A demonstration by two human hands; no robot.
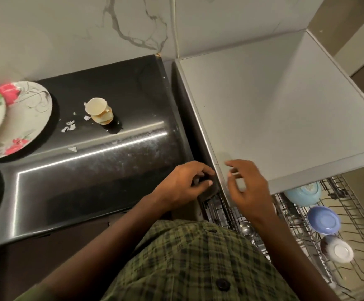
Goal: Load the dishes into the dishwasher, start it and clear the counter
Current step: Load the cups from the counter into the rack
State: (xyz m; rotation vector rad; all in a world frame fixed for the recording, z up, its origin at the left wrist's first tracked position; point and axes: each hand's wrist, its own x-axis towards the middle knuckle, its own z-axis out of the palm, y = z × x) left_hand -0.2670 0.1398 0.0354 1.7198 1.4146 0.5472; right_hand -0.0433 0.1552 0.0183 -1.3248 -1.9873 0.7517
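My left hand [187,183] grips a dark object [207,187] at the counter's right edge, just above the dishwasher's cutlery section; I cannot tell what the object is. My right hand [246,183] hovers beside it over the grey dishwasher top's [274,109] front left corner, fingers loosely spread and holding nothing. The pulled-out wire rack [350,213] holds a light blue bowl [303,193], a purple bowl [324,220], an upturned white cup [338,249] and a steel ladle [247,230]. Floral plates [22,120] lie on the black counter [111,170] at the left.
A small cream cup stacked on another vessel [99,111] stands mid-counter, with paper scraps [69,127] near it. Marble-patterned wall tiles [133,29] back the counter. My green plaid shirt [198,263] fills the lower middle.
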